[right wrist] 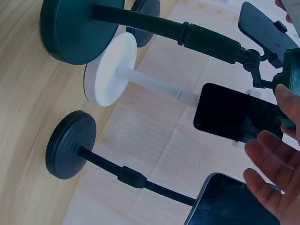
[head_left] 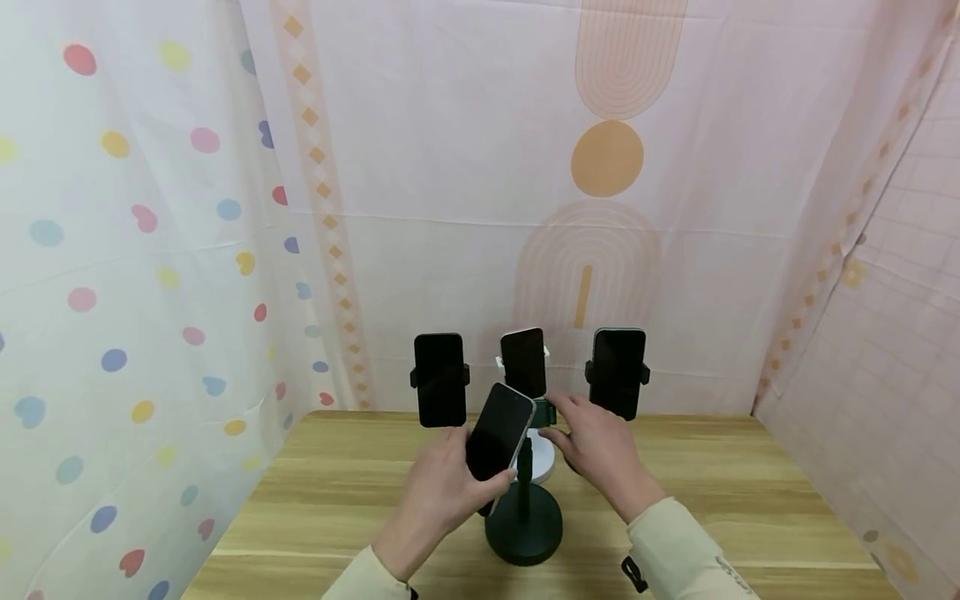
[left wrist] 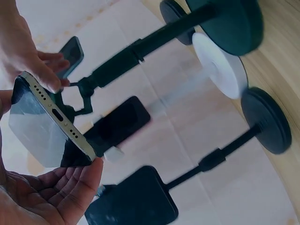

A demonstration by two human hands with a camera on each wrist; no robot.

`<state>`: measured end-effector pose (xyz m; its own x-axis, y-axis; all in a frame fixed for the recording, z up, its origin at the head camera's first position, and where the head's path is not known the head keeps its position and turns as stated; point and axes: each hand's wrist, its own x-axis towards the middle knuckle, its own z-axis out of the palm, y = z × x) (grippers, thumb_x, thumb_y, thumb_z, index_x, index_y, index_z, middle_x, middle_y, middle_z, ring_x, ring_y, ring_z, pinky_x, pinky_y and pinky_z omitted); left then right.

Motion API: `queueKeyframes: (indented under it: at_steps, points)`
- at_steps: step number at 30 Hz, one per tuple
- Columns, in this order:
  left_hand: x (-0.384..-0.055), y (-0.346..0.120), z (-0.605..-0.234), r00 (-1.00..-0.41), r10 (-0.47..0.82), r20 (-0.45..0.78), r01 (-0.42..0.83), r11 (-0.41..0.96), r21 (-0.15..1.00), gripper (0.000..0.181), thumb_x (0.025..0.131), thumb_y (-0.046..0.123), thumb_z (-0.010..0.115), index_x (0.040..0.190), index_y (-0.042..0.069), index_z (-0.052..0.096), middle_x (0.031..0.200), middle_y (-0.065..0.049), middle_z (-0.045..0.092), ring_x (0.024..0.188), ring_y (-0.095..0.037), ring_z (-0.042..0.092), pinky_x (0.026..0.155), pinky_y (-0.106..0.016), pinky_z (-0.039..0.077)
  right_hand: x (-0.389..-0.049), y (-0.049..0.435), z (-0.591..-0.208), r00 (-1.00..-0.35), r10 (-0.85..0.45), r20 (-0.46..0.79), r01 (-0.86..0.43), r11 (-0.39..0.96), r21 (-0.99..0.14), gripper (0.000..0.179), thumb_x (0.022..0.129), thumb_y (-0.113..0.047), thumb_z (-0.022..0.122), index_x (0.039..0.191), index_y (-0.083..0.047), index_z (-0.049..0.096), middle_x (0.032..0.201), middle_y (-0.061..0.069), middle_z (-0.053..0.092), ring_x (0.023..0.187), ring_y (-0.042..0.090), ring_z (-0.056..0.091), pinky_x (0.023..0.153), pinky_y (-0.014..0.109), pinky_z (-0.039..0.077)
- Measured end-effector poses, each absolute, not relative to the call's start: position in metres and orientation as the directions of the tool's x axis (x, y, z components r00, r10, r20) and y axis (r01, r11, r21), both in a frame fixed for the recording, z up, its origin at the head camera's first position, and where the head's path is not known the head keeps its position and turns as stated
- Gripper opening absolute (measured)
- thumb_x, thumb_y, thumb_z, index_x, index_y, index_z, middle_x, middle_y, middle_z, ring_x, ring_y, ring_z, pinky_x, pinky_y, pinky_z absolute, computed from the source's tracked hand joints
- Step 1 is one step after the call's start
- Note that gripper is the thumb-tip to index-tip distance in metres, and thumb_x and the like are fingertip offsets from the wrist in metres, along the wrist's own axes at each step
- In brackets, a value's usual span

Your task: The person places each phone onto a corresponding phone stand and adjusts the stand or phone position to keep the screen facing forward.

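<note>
My left hand (head_left: 442,479) grips a smartphone (head_left: 498,433) by its sides, thumb along one edge. The phone is tilted, its dark screen showing in the head view; its bottom edge with the charging port faces the left wrist view. In front of me stands a dark green phone stand (head_left: 524,533) with a round base and an upright pole. At the top of that pole, the right hand (head_left: 603,446) holds the stand's green clamp (right wrist: 291,70) between thumb and fingers. The held phone is close beside this clamp and hides part of the pole in the head view.
Behind are three more phones on stands: a left phone (head_left: 440,381), a middle phone (head_left: 523,362) in a white holder and a right phone (head_left: 617,372). The white base (head_left: 543,458) sits just behind the green one on the wooden table (head_left: 315,508). Patterned curtains (head_left: 450,167) surround it.
</note>
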<state>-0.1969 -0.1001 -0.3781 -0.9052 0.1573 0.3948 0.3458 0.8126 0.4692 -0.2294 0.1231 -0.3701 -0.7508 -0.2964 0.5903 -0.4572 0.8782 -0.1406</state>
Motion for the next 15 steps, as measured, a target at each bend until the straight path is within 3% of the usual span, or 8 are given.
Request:
queueKeyframes:
  at_steps: [5,15]
  points:
    - [-0.195,-0.091,-0.378,-0.897,0.18,0.404,0.371,0.802,0.467,0.07,0.076,0.057,0.077,0.114,0.0,0.063,0.098,-0.006,0.062,0.079,-0.017,0.058,0.068,-0.035,0.051,-0.233,0.124,-0.372,-0.65,-0.344,0.677,-0.493,0.869,-0.031,0.039,0.081,-0.032,0.083,0.114,-0.016,0.07,0.09,0.003,0.068,0.062,0.019,0.063,0.051,0.033,0.05]
    - [-0.194,-0.08,-0.378,-0.879,0.189,0.437,0.416,0.753,0.51,0.066,0.077,0.054,0.078,0.114,0.001,0.063,0.098,-0.005,0.063,0.077,-0.015,0.058,0.067,-0.034,0.051,-0.229,0.116,-0.374,-0.624,-0.358,0.695,-0.494,0.87,0.005,0.028,0.076,-0.023,0.087,0.092,-0.008,0.07,0.081,0.001,0.064,0.059,0.018,0.061,0.054,0.034,0.051]
